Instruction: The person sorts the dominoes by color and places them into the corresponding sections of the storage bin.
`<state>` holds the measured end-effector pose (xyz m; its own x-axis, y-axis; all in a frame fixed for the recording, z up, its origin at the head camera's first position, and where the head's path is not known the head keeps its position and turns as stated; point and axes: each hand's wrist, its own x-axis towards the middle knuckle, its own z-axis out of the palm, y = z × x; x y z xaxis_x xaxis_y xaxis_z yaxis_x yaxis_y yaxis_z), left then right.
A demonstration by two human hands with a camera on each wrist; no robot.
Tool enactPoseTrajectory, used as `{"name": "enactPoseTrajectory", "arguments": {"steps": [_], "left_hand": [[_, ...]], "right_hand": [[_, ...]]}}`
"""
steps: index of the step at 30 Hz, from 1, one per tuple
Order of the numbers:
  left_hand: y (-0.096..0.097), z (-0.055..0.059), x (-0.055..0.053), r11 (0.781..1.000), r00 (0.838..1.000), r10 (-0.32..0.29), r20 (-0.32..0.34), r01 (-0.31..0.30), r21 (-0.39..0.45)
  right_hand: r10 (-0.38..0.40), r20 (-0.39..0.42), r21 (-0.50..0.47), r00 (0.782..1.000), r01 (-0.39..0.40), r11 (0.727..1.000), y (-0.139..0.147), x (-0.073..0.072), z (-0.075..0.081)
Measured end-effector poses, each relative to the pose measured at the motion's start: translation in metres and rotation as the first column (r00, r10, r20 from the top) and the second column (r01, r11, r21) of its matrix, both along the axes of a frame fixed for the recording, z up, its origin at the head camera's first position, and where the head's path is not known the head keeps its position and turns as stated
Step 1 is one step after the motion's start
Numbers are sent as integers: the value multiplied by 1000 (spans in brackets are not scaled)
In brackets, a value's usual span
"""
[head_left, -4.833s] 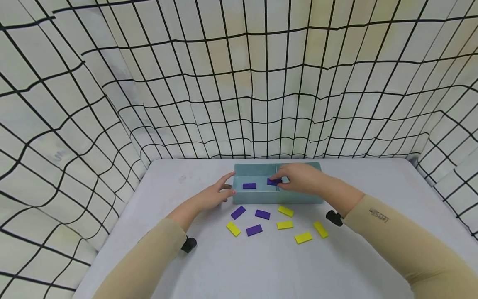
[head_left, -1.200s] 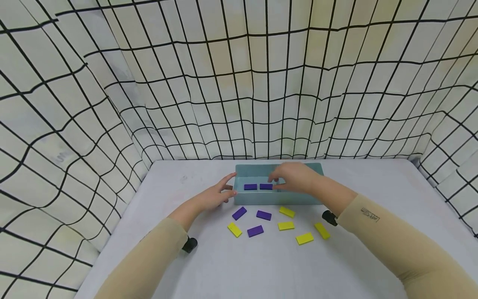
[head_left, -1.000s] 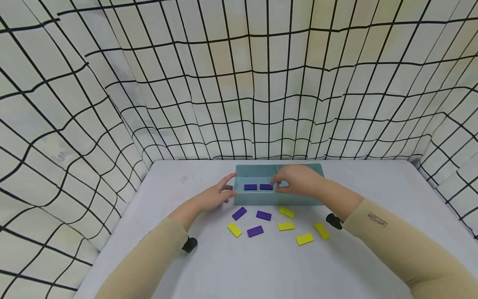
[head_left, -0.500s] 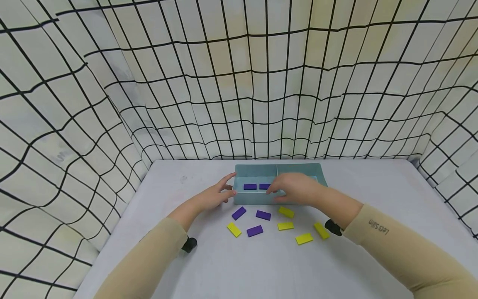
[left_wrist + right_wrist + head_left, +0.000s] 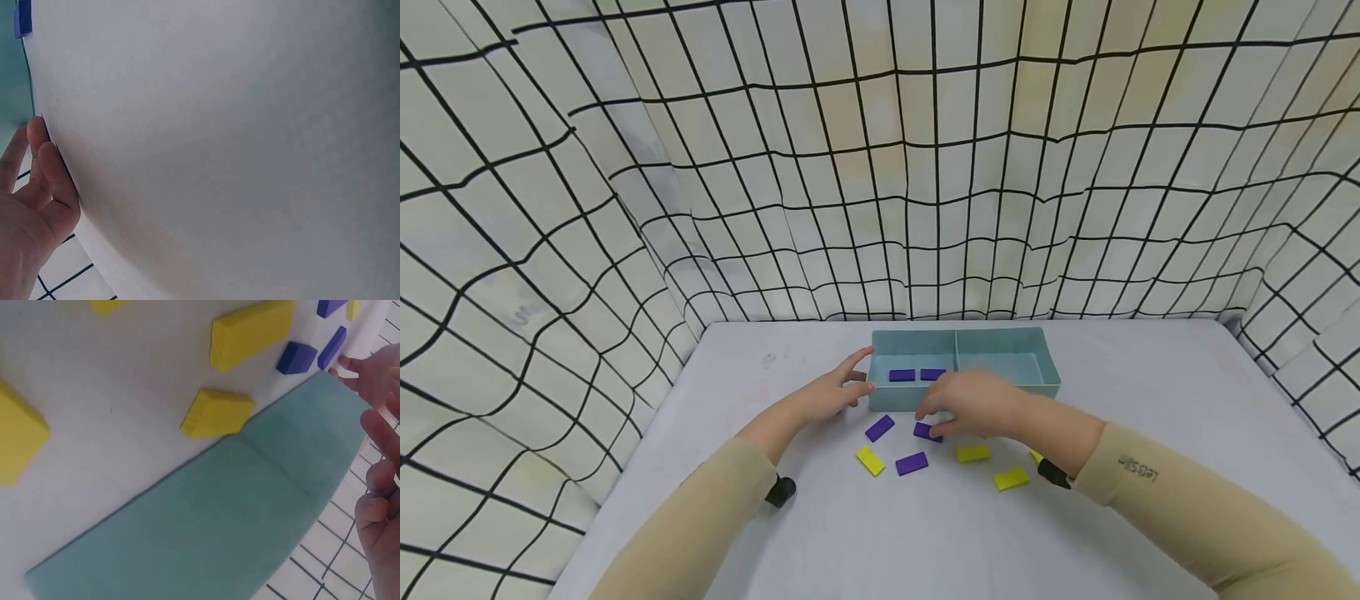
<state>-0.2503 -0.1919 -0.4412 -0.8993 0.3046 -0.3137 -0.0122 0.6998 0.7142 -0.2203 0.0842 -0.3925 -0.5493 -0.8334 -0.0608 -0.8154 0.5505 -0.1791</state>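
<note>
A pale teal box [image 5: 891, 401] with two compartments stands toward the back of the table. Two purple blocks [image 5: 902, 375] lie side by side in its left compartment. My left hand [image 5: 829, 395] touches the box's left end with thumb and forefinger extended. Just in front of the box, my right hand [image 5: 973, 404] hovers over a purple block [image 5: 922, 429], thumb and fingers spread and partly covering it. The right wrist view shows the right hand's fingers [image 5: 382, 431] apart from the blocks.
Two more purple blocks [image 5: 912, 463] lie on the white table [image 5: 850, 542]. Several yellow blocks [image 5: 1011, 478] are scattered around them, partly under the right forearm. Behind the table hangs white cloth with a black grid [image 5: 917, 250].
A second purple block has been set down in the left compartment and released. My right hand has since come out over the front wall to a purple block on the table. The left hand stays put.
</note>
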Motion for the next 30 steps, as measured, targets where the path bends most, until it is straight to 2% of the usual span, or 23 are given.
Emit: {"name": "enactPoseTrajectory", "arguments": {"steps": [8,20,30], "left_hand": [[-1,0,0,1000,1000,-8,-1,8,14],[0,1,1,1000,1000,-11,1,11,13],[0,0,0,1000,1000,-4,-4,4,9]], "right_hand": [[52,15,1,999,-52,999,-11,4,-9],[71,75,69,995,-76,995,-22,6,-26],[133,63,78,989,-138,987,-29,7,-34]]}}
